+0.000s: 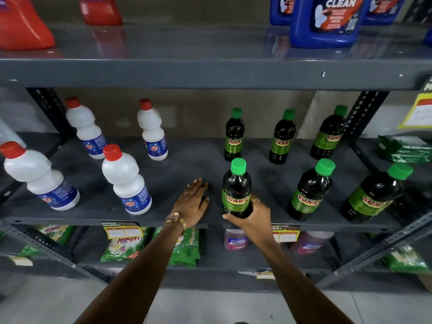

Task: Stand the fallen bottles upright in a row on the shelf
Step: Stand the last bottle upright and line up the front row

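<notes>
At the front edge of the grey metal shelf (163,220), the right hand (251,219) wraps its fingers (254,200) around the lower body of a green-capped Sunny bottle (236,188), thumb curled under the base; the bottle stands upright near the middle of that edge. Just beside it on the left, apart from it, the left hand (192,202) lies flat, palm down, on the bare shelf, its fingers pressed together and pointing toward the back; a gold wristwatch (175,219) sits on its wrist. Along the front edge to the right stand two more Sunny bottles (309,190), well apart from each other and from the held one. On the left half of the front edge stand two white Rin bottles with red caps (125,181). Nothing lies between the hands and these neighbours. Toward the back edge stand three more Sunny bottles in a row (281,137) on the right and two more white bottles (152,130) on the left. Below the shelf, green detergent packets (131,244) and yellow price tags (122,231) show; on the shelf above stand blue Total Clean jugs (327,22) and red jugs (21,26).
</notes>
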The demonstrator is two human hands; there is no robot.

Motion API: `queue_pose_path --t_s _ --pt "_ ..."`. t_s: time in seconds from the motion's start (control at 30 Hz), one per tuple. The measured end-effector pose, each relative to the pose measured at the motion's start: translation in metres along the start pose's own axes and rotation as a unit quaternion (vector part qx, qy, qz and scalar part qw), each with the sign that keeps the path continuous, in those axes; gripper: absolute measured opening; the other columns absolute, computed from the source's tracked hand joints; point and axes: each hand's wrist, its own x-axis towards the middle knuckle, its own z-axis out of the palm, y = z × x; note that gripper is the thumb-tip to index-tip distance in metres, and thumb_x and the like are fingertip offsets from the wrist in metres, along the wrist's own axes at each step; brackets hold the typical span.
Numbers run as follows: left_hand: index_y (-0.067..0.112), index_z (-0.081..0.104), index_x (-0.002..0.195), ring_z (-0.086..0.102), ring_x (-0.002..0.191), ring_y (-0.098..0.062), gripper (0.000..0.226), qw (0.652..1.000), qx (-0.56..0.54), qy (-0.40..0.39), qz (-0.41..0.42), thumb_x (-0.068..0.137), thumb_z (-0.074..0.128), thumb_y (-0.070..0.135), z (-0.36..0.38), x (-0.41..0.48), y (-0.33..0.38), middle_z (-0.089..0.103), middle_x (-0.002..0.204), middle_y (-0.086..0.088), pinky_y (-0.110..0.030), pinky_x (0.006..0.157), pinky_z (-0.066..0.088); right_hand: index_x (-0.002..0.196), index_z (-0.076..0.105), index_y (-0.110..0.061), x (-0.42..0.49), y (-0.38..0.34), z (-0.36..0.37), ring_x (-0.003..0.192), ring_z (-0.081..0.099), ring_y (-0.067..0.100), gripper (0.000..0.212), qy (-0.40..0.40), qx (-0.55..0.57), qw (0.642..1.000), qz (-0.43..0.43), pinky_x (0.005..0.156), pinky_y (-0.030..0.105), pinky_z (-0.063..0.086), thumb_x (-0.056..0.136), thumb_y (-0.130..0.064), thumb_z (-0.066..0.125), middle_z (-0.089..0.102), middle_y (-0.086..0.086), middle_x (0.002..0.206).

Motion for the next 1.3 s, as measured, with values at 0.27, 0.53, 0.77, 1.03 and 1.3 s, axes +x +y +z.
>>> queue_pose_path --t_s 0.27,0.53,0.77,1.03,1.3 --pt "0.017 0.025 0.146 0.012 0.147 -0.022 0.057 0.993 -0.113 -0.021 -0.026 0.093 0.047 0.018 -0.006 -0.009 0.015 0.021 0.157 -0.008 -0.037 0.122 0.01 0.124 0.059 -0.012 -0.015 -0.003 -0.004 0.108 0.059 0.013 0.082 0.014 0.03 0.999 -0.012 0.096 0.034 0.049 0.055 -0.044 0.09 0.064 0.001 0.117" --pt "0.027 0.03 0.14 0.041 0.129 -0.012 0.096 0.932 -0.331 0.089 -0.12 0.06 0.076 0.054 0.027 -0.045 0.084 0.055 0.129 0.012 -0.037 0.113 0.029 0.123 0.045 -0.005 -0.054 0.048 -0.085 0.108 0.046 0.031 0.081 0.395 0.095 0.913 0.034 0.088 0.014 0.038 0.061 -0.041 0.085 0.04 0.007 0.119" --pt "0.032 0.052 0.099 0.057 0.105 -0.014 0.061 0.929 -0.244 0.229 -0.157 0.052 0.074 0.064 0.048 -0.033 0.11 0.068 0.1 0.011 0.001 0.103 -0.002 0.127 0.054 -0.012 -0.014 0.08 -0.127 0.109 0.057 0.015 0.08 0.12 0.022 0.992 0.031 0.088 0.006 0.037 0.058 -0.028 0.092 0.059 -0.002 0.112" --pt "0.017 0.06 0.099 0.052 0.114 -0.029 0.058 0.921 -0.247 0.233 -0.188 0.054 0.089 0.04 0.045 -0.038 0.117 0.07 0.104 -0.006 0.007 0.098 -0.003 0.111 0.062 -0.02 -0.012 0.095 -0.131 0.094 0.056 0.016 0.061 0.101 -0.013 0.995 -0.018 0.081 0.03 0.043 0.06 -0.043 0.087 0.058 -0.009 0.094" --pt "0.016 0.063 0.102 0.048 0.117 -0.025 0.06 0.915 -0.255 0.233 -0.209 0.053 0.089 0.039 0.037 -0.04 0.128 0.068 0.108 -0.005 -0.033 0.102 0.035 0.111 0.065 -0.015 -0.008 0.093 -0.131 0.094 0.064 0.022 0.066 0.087 -0.046 0.994 -0.041 0.086 0.045 0.052 0.058 -0.049 0.085 0.072 0.004 0.1"
